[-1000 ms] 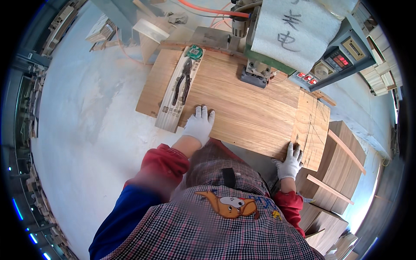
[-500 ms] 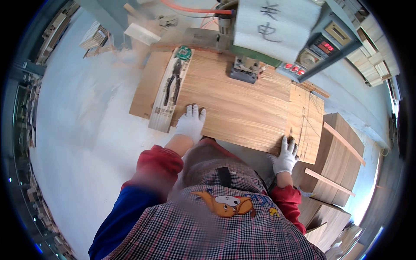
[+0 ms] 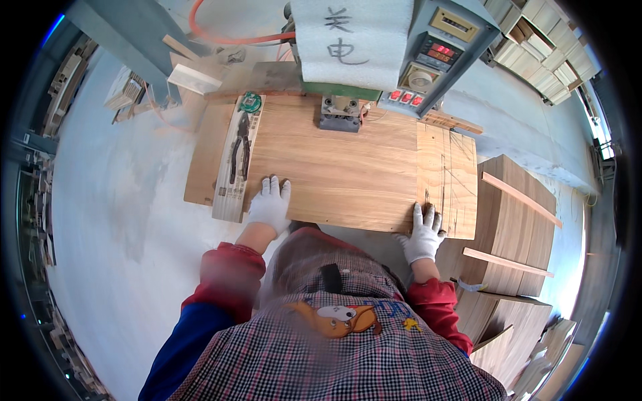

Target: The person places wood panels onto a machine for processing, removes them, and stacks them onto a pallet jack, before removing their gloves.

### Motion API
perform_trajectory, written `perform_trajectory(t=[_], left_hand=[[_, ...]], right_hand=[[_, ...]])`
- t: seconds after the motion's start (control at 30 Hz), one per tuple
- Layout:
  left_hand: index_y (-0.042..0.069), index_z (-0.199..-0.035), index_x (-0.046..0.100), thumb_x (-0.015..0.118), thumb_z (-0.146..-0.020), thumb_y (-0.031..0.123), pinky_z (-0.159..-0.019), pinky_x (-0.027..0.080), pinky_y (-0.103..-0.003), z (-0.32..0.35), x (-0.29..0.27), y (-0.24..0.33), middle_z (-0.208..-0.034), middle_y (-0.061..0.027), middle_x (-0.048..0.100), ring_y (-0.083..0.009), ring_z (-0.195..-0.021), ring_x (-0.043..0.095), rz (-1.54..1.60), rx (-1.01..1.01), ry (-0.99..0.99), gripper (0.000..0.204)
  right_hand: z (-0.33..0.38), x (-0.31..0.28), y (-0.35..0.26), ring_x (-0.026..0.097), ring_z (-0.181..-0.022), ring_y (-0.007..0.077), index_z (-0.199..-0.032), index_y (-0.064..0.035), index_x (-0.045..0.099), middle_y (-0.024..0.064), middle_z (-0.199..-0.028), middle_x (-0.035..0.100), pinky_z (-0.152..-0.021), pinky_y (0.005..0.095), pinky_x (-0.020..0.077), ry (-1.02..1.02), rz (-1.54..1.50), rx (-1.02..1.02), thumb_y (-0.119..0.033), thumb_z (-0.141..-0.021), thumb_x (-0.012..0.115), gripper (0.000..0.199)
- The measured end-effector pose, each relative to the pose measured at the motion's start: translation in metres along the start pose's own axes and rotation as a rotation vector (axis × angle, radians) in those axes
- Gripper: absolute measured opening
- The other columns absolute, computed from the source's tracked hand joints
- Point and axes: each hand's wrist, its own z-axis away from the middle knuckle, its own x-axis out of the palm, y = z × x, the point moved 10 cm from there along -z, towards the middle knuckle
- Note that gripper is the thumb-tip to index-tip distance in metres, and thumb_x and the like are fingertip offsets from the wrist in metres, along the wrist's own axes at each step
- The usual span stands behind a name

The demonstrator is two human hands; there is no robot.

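A flat wood-grain board (image 3: pixel 334 167) lies across the worktable under the pressing head (image 3: pixel 340 113) of a machine. My left hand (image 3: pixel 270 204), in a white glove, rests flat on the board's near left edge with its fingers stretched out. Gloved the same way, my right hand (image 3: pixel 422 234) lies at the near right, fingers spread over the edge of a paler, marked wood piece (image 3: pixel 447 177) beside the board. To the left, dark-handled pliers (image 3: pixel 239 150) and a green round roll (image 3: pixel 249 102) lie on a pale printed strip (image 3: pixel 231 197).
The machine's control box (image 3: pixel 428 57) with red switches overhangs the far right, beside a white cloth cover (image 3: pixel 354 43). Stacked wood panels (image 3: pixel 515 220) with thin battens stand right of the table. A red hose (image 3: pixel 241 40) runs behind, and a steel column (image 3: pixel 127 40) rises at the far left.
The view has shifted, so the table and machine sit further left in the picture. Both hands stay flat at the near edge; the board shows no clear movement under the pressing head.
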Motion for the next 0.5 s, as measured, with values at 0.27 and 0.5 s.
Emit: perform_trajectory(t=[0.27,0.5], left_hand=[[0.003,-0.142,0.031,0.074,-0.071,0.033,-0.104,0.039,-0.043,0.0021,-0.0071,0.0037,-0.145,-0.0277,0.031,-0.0404,-0.134,0.034,0.01,0.002,-0.033,0.089],[0.004,-0.143,0.029,0.076,-0.07,0.035,-0.104,0.038,-0.042,0.0025,-0.0091,0.0054,-0.145,-0.0273,0.03,-0.0397,-0.134,0.033,-0.009,-0.008,-0.057,0.092]], right_hand=[[0.0007,-0.002,-0.0005,0.018,-0.142,0.0353,-0.149,-0.0252,0.019,0.0121,-0.156,0.016,-0.106,0.0605,0.0263,-0.014,0.023,0.003,-0.052,-0.072,0.073,0.098],[0.0004,-0.0004,0.0012,0.018,-0.142,0.0364,-0.149,-0.0241,0.019,0.0129,-0.156,0.016,-0.105,0.0616,0.0258,-0.006,0.015,-0.012,-0.052,-0.072,0.073,0.098]])
